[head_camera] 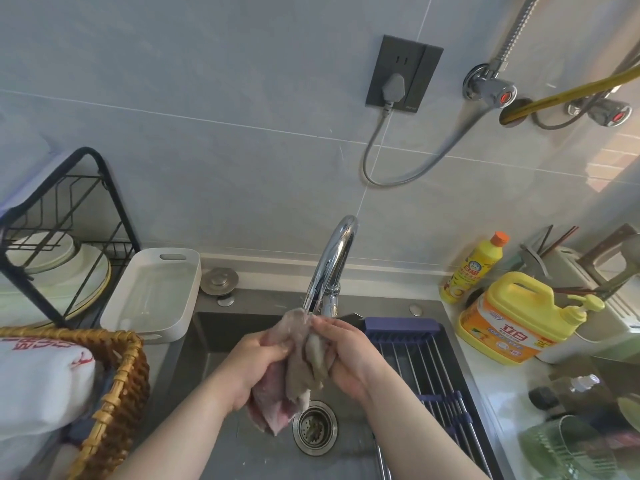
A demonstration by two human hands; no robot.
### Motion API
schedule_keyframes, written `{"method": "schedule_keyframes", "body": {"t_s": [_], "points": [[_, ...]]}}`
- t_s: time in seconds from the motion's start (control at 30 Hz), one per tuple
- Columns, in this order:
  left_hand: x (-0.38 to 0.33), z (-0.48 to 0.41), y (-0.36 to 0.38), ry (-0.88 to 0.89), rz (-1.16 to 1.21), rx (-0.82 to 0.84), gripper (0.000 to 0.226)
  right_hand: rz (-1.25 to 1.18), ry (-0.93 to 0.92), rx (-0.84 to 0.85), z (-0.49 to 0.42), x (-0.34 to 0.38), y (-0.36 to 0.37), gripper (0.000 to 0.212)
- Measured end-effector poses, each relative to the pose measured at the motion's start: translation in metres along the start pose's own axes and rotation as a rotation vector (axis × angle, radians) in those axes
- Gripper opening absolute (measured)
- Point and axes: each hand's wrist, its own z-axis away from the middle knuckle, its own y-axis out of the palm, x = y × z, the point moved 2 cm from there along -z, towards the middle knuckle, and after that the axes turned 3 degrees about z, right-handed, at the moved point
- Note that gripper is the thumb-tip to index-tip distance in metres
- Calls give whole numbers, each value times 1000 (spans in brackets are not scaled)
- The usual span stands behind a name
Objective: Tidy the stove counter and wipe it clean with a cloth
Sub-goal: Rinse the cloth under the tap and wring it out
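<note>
A wet, pinkish-grey cloth (294, 372) hangs bunched over the grey sink (207, 334), right under the spout of the chrome tap (332, 268). My left hand (256, 365) grips its left side with curled fingers. From the right, my right hand (346, 355) grips the other side, thumb on top. The cloth's lower end dangles above the round metal drain (315, 427). I cannot tell whether water is running.
A blue-framed roll-up rack (433, 372) covers the sink's right part. Two yellow detergent bottles (509, 317) stand on the right counter. At left are a white tray (152, 296), a black dish rack (69, 237) with plates and a wicker basket (114, 386).
</note>
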Motion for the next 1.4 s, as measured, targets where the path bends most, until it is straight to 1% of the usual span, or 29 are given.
{"method": "schedule_keyframes", "body": {"t_s": [0.03, 0.07, 0.1, 0.2, 0.27, 0.33, 0.37, 0.4, 0.47, 0.5, 0.57, 0.67, 0.77, 0.83, 0.87, 0.93, 0.97, 1.03, 1.07, 1.1, 1.17, 1.23, 1.27, 1.33, 1.37, 1.4], "points": [[-1, 1, -3, -28, 81, -15, 13, -23, 3, 2, -1, 1, -2, 19], [-2, 1, -6, -50, 139, -28, 14, -10, 19, -7, -3, 1, -5, 20], [-2, 2, -9, -65, 176, -43, 17, 32, 44, -18, -4, 1, -7, 26], [-1, 3, -14, -75, 250, -68, 20, 271, 151, -51, -5, -6, -14, 44], [1, 3, -14, -84, 283, -73, 20, 411, 189, -44, -3, -12, -13, 46], [2, 3, -16, -93, 320, -88, 19, 458, 189, -40, 0, -17, -9, 45], [3, 3, -17, -95, 322, -98, 18, 435, 185, -26, -1, -20, -9, 45], [4, 2, -19, -95, 312, -107, 19, 394, 175, -12, -1, -22, -9, 38], [4, 0, -22, -86, 243, -125, 20, 312, 115, 9, -1, -22, -12, 16], [5, -1, -23, -80, 207, -145, 19, 280, 89, 14, 0, -20, -12, 15], [5, -5, -24, -76, 198, -190, 18, 235, 53, 32, -1, -19, -14, 22], [7, -10, -23, -108, 274, -230, 22, 163, 32, 58, -1, -18, -11, 28], [9, -11, -19, -133, 332, -242, 27, 89, 33, 172, 2, -16, -6, 33], [9, -10, -17, -137, 370, -238, 26, 126, 9, 204, 2, -15, -3, 33], [9, -9, -15, -137, 392, -236, 24, 179, -9, 180, 2, -15, -2, 30], [9, -8, -13, -145, 433, -233, 24, 315, -68, 56, -3, -16, 0, 20], [8, -7, -12, -147, 444, -226, 26, 382, -105, -17, -5, -17, 1, 24], [5, -6, -9, -145, 460, -206, 28, 475, -139, -144, -9, -18, 3, 42], [3, -5, -6, -140, 466, -195, 25, 497, -140, -175, -11, -19, 2, 49], [1, -5, -5, -129, 467, -192, 20, 499, -140, -170, -11, -20, 1, 51], [-1, -5, -4, -101, 455, -210, 12, 469, -113, -56, -11, -22, 3, 47], [-1, -6, -6, -91, 440, -231, 20, 495, -116, 8, -17, -27, -1, 54], [-1, -6, -6, -90, 444, -232, 23, 503, -132, -30, -19, -30, -4, 46], [0, -4, -6, -85, 448, -227, 22, 481, -179, -204, -20, -31, -9, 18], [-1, -3, -4, -79, 447, -224, 21, 472, -189, -279, -21, -31, -10, 15], [-1, -1, -2, -68, 445, -223, 19, 466, -200, -328, -20, -32, -9, 20]]}}
